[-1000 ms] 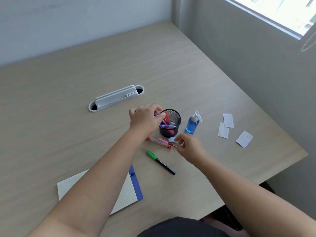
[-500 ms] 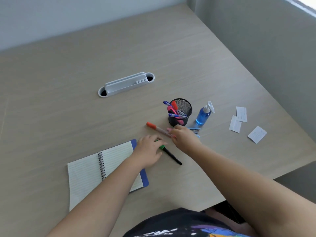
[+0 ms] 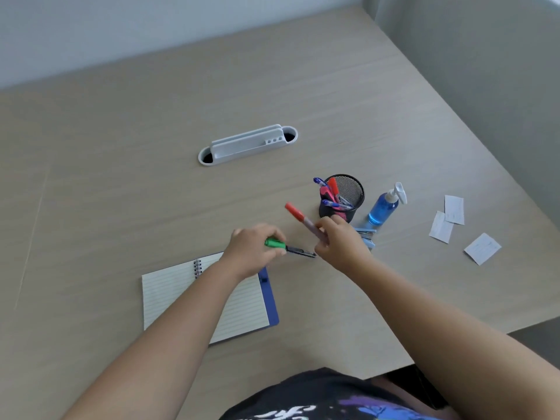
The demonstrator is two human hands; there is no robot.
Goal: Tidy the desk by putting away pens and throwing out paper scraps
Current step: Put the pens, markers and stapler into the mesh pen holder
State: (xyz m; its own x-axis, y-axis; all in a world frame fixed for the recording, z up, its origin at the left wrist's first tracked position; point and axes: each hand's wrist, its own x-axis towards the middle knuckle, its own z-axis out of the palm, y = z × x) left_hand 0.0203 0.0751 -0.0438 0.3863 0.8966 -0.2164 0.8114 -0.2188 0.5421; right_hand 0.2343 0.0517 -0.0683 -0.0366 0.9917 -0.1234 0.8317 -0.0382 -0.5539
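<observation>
A black mesh pen cup (image 3: pixel 348 195) stands mid-desk and holds several red, pink and blue pens. My left hand (image 3: pixel 251 250) grips a green-capped black pen (image 3: pixel 288 247) just above the desk, in front of the cup. My right hand (image 3: pixel 339 244) holds an orange-capped pen (image 3: pixel 298 216) tilted up and to the left, next to the cup. Light-blue items (image 3: pixel 366 236) lie partly hidden behind my right hand. Three white paper scraps (image 3: pixel 454 209) (image 3: pixel 441 227) (image 3: pixel 482 248) lie on the desk at the right.
A blue spray bottle (image 3: pixel 385 206) stands right of the cup. An open spiral notebook (image 3: pixel 206 298) with a blue cover lies under my left forearm. A grey cable tray (image 3: pixel 248 144) is set into the desk further back. The desk edge runs close at the lower right.
My left hand left the cup, came down to the green-capped pen and closed on it. My right hand lifted the orange-capped pen off the desk. The camera tilted down.
</observation>
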